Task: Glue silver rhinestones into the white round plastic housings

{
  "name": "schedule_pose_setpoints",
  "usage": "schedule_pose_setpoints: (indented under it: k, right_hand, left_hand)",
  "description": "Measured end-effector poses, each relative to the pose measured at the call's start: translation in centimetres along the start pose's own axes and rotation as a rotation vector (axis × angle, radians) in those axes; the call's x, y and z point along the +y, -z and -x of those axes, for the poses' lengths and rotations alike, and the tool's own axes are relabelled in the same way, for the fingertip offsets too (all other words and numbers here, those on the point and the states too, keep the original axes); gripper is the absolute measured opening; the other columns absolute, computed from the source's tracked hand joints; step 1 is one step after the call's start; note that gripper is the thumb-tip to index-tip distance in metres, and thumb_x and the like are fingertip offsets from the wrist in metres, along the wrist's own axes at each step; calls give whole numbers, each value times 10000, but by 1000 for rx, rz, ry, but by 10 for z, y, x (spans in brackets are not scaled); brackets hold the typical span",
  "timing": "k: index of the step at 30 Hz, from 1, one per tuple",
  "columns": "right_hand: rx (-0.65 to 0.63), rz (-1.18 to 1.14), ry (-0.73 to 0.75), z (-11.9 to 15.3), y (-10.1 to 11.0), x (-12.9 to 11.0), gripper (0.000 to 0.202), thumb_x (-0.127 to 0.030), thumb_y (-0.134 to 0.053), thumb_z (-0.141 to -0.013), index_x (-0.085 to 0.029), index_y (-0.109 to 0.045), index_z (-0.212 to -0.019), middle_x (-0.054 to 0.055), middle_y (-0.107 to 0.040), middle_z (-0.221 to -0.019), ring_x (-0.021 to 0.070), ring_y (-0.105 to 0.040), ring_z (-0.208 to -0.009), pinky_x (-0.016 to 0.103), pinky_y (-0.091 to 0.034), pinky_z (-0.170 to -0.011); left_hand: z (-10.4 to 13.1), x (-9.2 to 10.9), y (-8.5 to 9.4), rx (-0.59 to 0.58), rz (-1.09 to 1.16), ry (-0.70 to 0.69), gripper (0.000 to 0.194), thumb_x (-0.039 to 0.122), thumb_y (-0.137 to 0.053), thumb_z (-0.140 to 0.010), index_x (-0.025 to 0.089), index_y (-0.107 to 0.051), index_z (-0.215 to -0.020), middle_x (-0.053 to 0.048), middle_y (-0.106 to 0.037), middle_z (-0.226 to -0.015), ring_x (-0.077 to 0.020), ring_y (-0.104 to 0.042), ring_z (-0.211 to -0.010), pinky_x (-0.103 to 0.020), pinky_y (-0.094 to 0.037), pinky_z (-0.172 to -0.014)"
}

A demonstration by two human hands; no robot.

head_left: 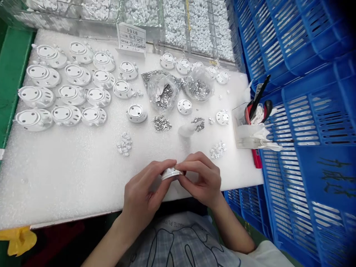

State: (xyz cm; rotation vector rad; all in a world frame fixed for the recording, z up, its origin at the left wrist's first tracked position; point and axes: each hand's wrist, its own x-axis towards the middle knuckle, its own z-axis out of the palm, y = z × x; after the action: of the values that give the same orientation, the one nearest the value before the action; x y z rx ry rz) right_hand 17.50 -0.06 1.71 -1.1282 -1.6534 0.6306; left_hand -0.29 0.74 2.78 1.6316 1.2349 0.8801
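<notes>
Between both hands, over the front of the foam-topped table, is a small white oval plastic part (170, 172) with dark dots on it. My left hand (146, 189) pinches its left end between thumb and fingers. At the other end, my right hand (201, 178) closes thumb and fingertips on the part; whether a tiny piece sits in those fingertips is hidden. Just beyond the hands stands a white squeeze bottle (187, 129). Small white pieces lie in one pile (124, 144) to the left and another pile (218, 150) to the right. Small metal bits (161, 123) lie farther back.
Rows of similar white oval assemblies (71, 95) cover the table's left. Two clear bags (164, 92) hold metal bits. A handwritten card (131, 40) stands before clear bins of white parts (178, 27). A container with scissors (258, 107) and blue crates (311, 118) are at the right.
</notes>
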Motion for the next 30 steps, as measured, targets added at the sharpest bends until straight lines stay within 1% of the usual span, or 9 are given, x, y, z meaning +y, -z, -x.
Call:
schedule_pose_setpoints:
  k: [2, 4, 6, 10, 13, 15, 19, 25, 30]
  right_hand:
    - [-39, -27, 4, -1, 1, -1, 273, -221, -749, -942, -241, -742, -1214, 22, -736, -934, 141, -707, -778, 269, -636, -702]
    - [-27, -14, 5, -2, 6, -1, 273, -247, -733, -963, -234, -739, -1236, 32, -747, -951, 141, -707, -784, 271, -631, -711]
    - [53, 62, -20, -4, 18, 0, 214, -191, -707, -971, -249, -763, -1169, 20, -754, -925, 139, -701, -779, 269, -611, -699]
    - [299, 327, -142, -10, 57, 6, 166, -138, -703, -958, -265, -801, -1000, -10, -716, -808, 143, -649, -701, 284, -521, -614]
    - [352, 501, -192, -12, 80, 11, 116, -173, -719, -956, -252, -804, -962, -23, -639, -734, 134, -576, -640, 287, -454, -576]
    - [302, 568, -170, -10, 86, 14, 112, -168, -717, -955, -244, -799, -966, -20, -636, -738, 134, -563, -638, 285, -457, -577]
    - [137, 654, -93, 2, 85, 15, 146, -133, -701, -959, -231, -791, -1020, -2, -660, -818, 124, -575, -648, 278, -497, -601]
    - [-126, 842, -37, 10, 89, 17, 170, -178, -657, -1010, -209, -786, -1117, 51, -642, -933, 160, -608, -802, 293, -525, -670]
    - [-194, 841, -86, 6, 93, 17, 195, -212, -651, -1019, -207, -772, -1172, 55, -619, -979, 168, -616, -829, 305, -525, -691]
  left_hand:
    - [-1, -1, 0, 61, -9, 75, 171, 251, -611, -1029, 284, -747, -1128, 9, -822, -1028, -186, -778, -923, -294, -621, -871]
    - [-2, -2, -1, 112, 25, 132, 129, 281, -617, -1036, 274, -729, -1100, 5, -808, -1028, -190, -768, -929, -307, -615, -880]
    - [-3, -3, -2, 142, 106, 166, 94, 309, -634, -1039, 265, -697, -1092, 0, -799, -1025, -186, -766, -947, -299, -617, -871]
    - [-2, -10, -6, 144, 258, 149, 92, 293, -664, -1034, 275, -611, -1107, 12, -800, -1015, -165, -784, -945, -274, -640, -853]
    - [-1, -17, -7, 117, 269, 96, 77, 256, -638, -1045, 267, -578, -1092, -8, -811, -1063, -169, -795, -974, -283, -653, -874]
    - [0, -19, -7, 119, 264, 75, 83, 223, -631, -1045, 265, -571, -1083, -3, -815, -1076, -152, -797, -982, -263, -648, -882]
    - [2, -21, -8, 128, 233, 33, 118, 188, -636, -1033, 270, -580, -1098, 11, -821, -1078, -144, -800, -993, -254, -647, -878]
    - [2, -18, -12, 142, 82, -36, 245, 143, -666, -988, 305, -660, -1172, 47, -824, -1076, -133, -801, -1001, -198, -631, -848]
    - [1, -15, -11, 129, 18, -68, 250, 137, -652, -991, 310, -687, -1168, 47, -817, -1051, -136, -794, -951, -195, -608, -778]
